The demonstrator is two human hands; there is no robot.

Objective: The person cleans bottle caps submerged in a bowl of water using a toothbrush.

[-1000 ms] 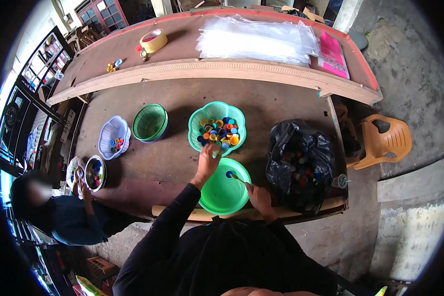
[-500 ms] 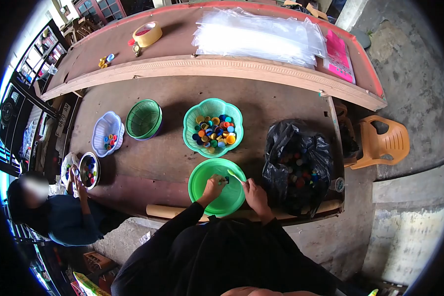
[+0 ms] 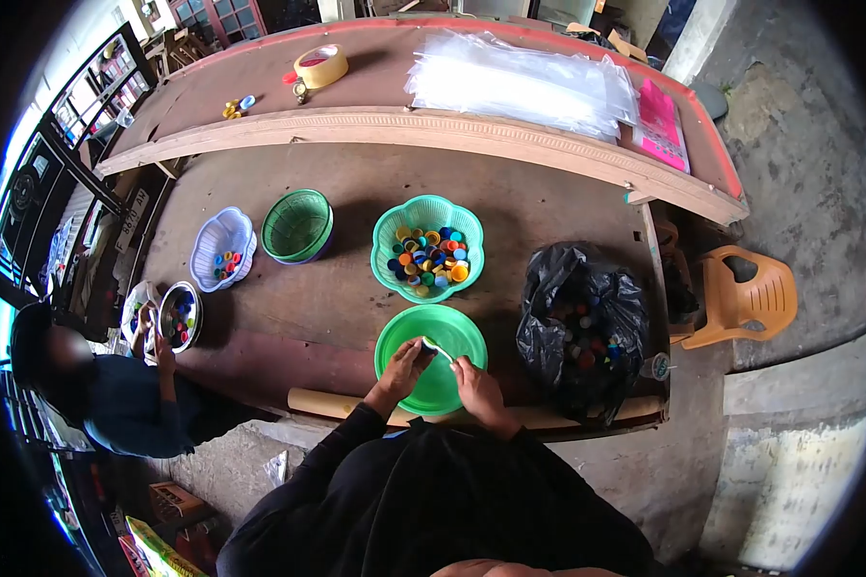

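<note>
My left hand (image 3: 403, 369) is closed over the left part of a green basin (image 3: 479, 338). Its fingers pinch a small dark piece, apparently a bottle cap (image 3: 426, 352). My right hand (image 3: 478, 387), at the basin's right side, grips a slim white-and-green tool (image 3: 443, 352). The tool's tip meets the cap at my left fingertips; its exact kind is too small to make out. Just beyond the basin sits a scalloped mint-green basket (image 3: 380, 252) of mixed coloured caps. To the right stands an open black plastic bag (image 3: 539, 322) with more caps inside.
Green nested baskets (image 3: 298, 226) and a lilac basket (image 3: 202, 255) with caps stand left. A co-worker (image 3: 130, 404) handles caps by a metal bowl (image 3: 195, 332). On the raised shelf lie tape (image 3: 321, 67) and clear plastic bags (image 3: 520, 87). An orange chair (image 3: 746, 298) is at right.
My left hand has turned and lifted the cap slightly toward me and left. The tool's tip has come over onto the cap. The view has shifted a little.
</note>
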